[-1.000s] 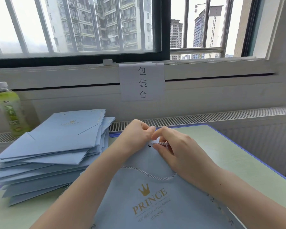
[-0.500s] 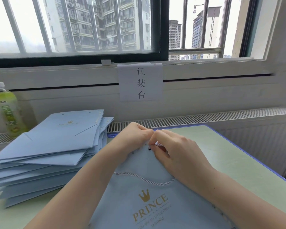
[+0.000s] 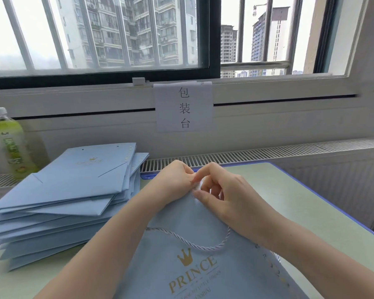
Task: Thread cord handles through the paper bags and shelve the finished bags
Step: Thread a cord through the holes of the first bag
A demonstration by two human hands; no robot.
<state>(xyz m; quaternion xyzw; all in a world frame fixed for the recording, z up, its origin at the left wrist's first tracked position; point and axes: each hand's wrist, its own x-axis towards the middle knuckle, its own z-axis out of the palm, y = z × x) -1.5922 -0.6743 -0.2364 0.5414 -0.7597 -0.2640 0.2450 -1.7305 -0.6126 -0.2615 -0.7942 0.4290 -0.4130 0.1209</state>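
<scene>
I have the flat pale-blue paper bag with the gold crown and PRINCE print [image 3: 194, 223] lying on the light green surface with the blue edge [image 3: 311, 201], its mouth edge pointing away from me toward the window and its long axis running from my chest out to that edge. Both hands meet right at that far edge, near the middle of the bag's width. My left hand [image 3: 173, 182] has its fingers curled in, and it appears to pinch the bag's rim, though the contact itself is hidden behind the knuckles. My right hand [image 3: 227, 197] has thumb and forefinger drawn together on something small and pale at the same spot, which I judge to be the end of the twisted white cord handle [image 3: 194, 244]; I cannot see the punched hole itself. A loop of that cord already sags across the bag's face below my hands, between them and the print. So the working point lies directly under the fingertips of both hands, the right the one doing the feeding. Well to the left sits the stack of flat pale-blue paper bags [image 3: 69, 190], with a green drink bottle with a white cap [image 3: 7, 141] behind it, and a white paper sign with black characters [image 3: 184, 106] hangs under the window.
</scene>
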